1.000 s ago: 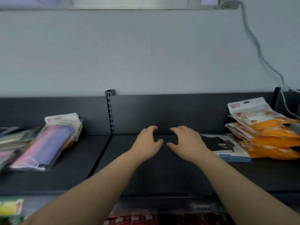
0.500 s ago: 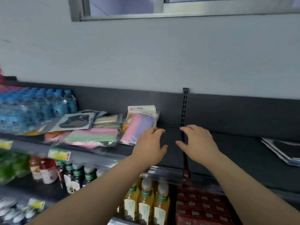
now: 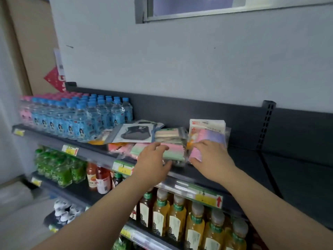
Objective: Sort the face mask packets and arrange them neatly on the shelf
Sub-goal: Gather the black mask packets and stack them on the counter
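A jumble of face mask packets lies on the top shelf [image 3: 292,159]. It holds a clear packet with a black mask [image 3: 133,135], a pastel striped packet [image 3: 168,136], a green and pink packet [image 3: 173,153] and a pink and purple packet [image 3: 211,137] leaning on a white-topped packet [image 3: 207,123]. My left hand [image 3: 153,163] is spread over the front of the green and pink packet, fingers loosely extended. My right hand [image 3: 211,159] rests on the lower part of the pink and purple packet, thumb at its bottom corner.
Blue and pink capped water bottles [image 3: 81,120] fill the shelf's left end. A slotted upright [image 3: 264,123] stands at the back right, with bare dark shelf beside it. Lower shelves carry green bottles [image 3: 57,166], red sauce bottles [image 3: 100,179] and yellow juice bottles [image 3: 180,222].
The view has swung left from the orange packets to the jumbled pile. Both hands travelled left with it and now reach the packets, where before they hovered over bare shelf.
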